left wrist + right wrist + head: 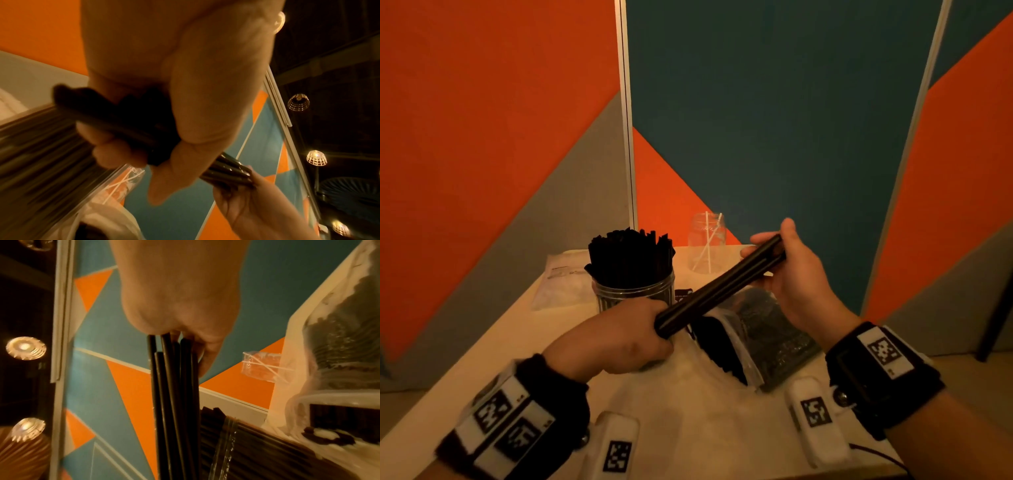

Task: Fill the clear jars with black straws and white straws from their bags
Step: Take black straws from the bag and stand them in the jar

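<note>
A bundle of thin black plastic straws (717, 286) is held at both ends, slanting from lower left to upper right across the middle of the head view. The left hand (619, 334) is curled in a fist round the lower end; the right hand (792, 270) cups the upper end, thumb on top and fingers underneath, closed on it.

The straws look smooth, glossy and straight, packed side by side. Just behind the left hand stands a clear ribbed jar (633, 291) already crammed with black straws, their tips fanning above its rim. Further back, right of centre, a second clear jar (707, 241) holds only a couple of white straws. Below the bundle lies the clear plastic bag of black straws (753, 339), mouth open; at the left edge of the cream table (698, 421) lies a pale bag (561, 279).

The left wrist view shows what the head view hides — the left fingers (121, 146) wrapped under the bundle. The right wrist view shows the straw ends uneven against the right palm.

The full jar sits close to the left knuckles; the nearer tabletop is bare — two white tagged blocks (818, 418) sit by its front edge.
</note>
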Demonstrator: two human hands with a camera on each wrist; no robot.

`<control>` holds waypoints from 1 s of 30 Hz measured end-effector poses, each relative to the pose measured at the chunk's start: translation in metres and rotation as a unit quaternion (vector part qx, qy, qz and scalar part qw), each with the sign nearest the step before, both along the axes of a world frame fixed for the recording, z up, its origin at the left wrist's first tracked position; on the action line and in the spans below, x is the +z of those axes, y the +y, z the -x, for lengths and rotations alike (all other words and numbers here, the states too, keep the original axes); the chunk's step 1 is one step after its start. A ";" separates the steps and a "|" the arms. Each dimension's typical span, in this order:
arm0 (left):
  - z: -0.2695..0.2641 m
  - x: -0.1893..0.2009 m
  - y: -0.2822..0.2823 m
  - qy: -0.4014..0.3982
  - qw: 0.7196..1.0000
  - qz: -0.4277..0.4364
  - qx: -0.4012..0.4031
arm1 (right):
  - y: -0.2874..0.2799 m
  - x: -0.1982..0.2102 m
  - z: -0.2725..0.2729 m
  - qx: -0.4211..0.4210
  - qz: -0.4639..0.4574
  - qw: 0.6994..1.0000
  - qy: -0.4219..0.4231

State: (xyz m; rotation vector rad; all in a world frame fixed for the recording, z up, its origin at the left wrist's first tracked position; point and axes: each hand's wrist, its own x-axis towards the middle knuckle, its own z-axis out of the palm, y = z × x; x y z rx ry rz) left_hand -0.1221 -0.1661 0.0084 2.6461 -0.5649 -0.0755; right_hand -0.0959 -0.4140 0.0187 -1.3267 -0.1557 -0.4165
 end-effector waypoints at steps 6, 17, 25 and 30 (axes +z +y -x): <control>-0.010 -0.023 -0.014 -0.037 0.999 0.018 0.024 | 0.026 0.015 -0.016 -0.075 0.096 0.992 -0.031; -0.023 -0.025 -0.028 0.015 0.958 0.285 0.013 | 0.068 0.042 -0.033 -0.095 0.146 0.972 -0.157; -0.031 -0.033 -0.025 0.029 0.958 0.287 -0.003 | 0.054 0.052 -0.035 -0.045 0.296 0.928 -0.221; -0.034 -0.033 -0.030 0.038 0.945 0.325 0.004 | 0.049 0.052 -0.036 -0.030 0.423 0.874 -0.238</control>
